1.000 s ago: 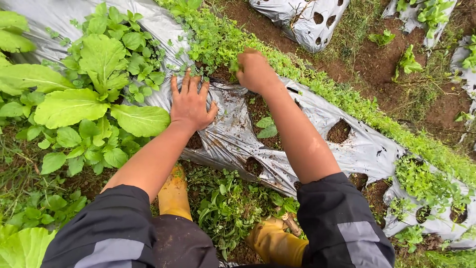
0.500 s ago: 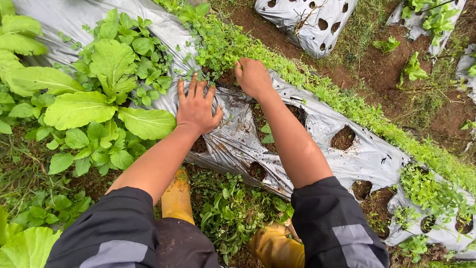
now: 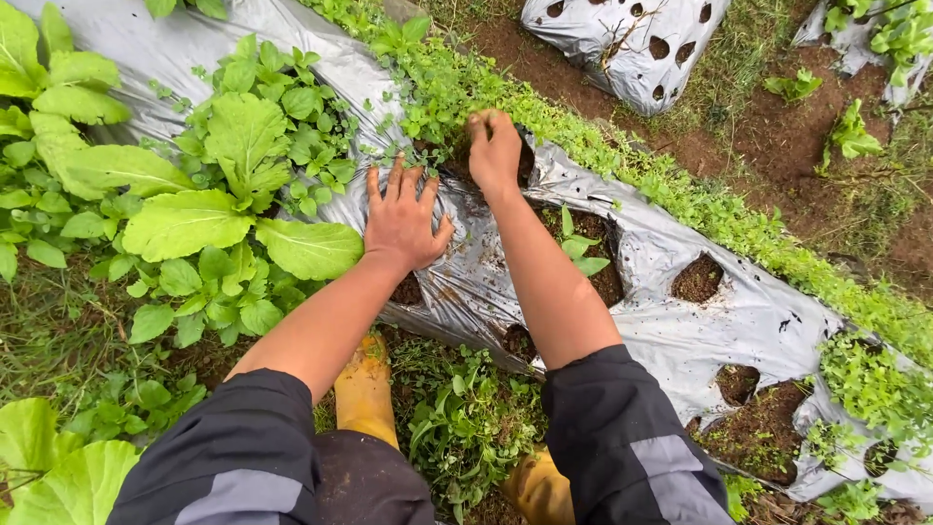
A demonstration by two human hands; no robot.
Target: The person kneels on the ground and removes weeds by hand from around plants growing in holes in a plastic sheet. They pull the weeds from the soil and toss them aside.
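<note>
Outdoor garden bed: one silver-grey plastic mulch sheet (image 3: pixel 680 292), soil-smeared, punched with round planting holes, crossing the frame diagonally. Two hands: left hand (image 3: pixel 403 219), centre, fingers spread flat on the sheet; right hand (image 3: pixel 494 151), upper centre, pinching small green weeds (image 3: pixel 437 117) at a hole. Two yellow rubber boots (image 3: pixel 364 389), bottom centre.

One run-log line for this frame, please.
left hand: flat on silver mulch sheet | right hand: fingers in small weeds at planting hole | leafy green plant left | yellow boots below
</note>
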